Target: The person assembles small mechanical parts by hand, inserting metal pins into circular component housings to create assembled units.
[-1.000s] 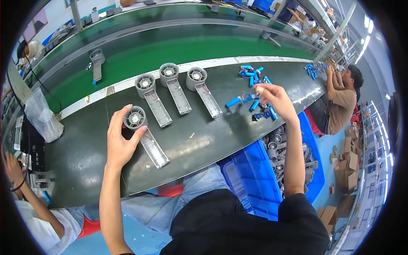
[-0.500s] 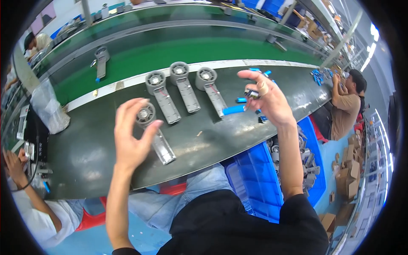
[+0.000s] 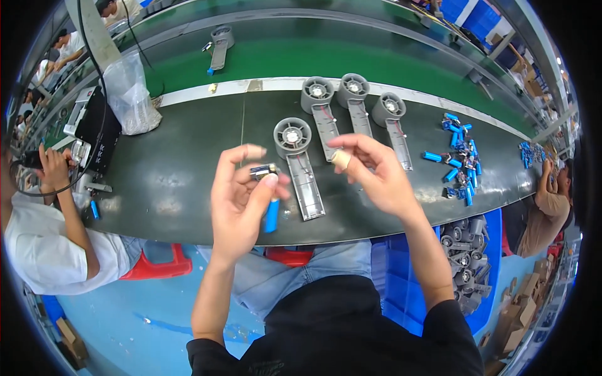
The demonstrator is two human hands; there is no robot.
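Observation:
My left hand (image 3: pixel 241 207) is closed on a small circuit board (image 3: pixel 263 170), pinched between thumb and fingers. A blue cylindrical battery cell (image 3: pixel 271 216) hangs below those fingers; its join to the board is hidden. My right hand (image 3: pixel 376 172) holds nothing I can see, its thumb and index finger slightly apart, with a beige finger cot (image 3: pixel 342 160) on one digit. Between the hands lies a grey fan housing with an open handle tray (image 3: pixel 305 188). Behind it lie three similar grey fan housings (image 3: pixel 318 94), (image 3: pixel 354 88), (image 3: pixel 390 109), the right hand partly covering their handles.
Several blue cells with boards (image 3: pixel 464 156) lie piled on the right of the dark bench. A blue crate (image 3: pixel 495 250) of grey housings stands below its edge. Left are a plastic bag (image 3: pixel 132 94) and a black box (image 3: pixel 103 131). Co-workers sit on both sides.
The board and blue cell have passed from my right hand to my left. My left hand has closed on them, and both hands have come nearer each other. The view has shifted.

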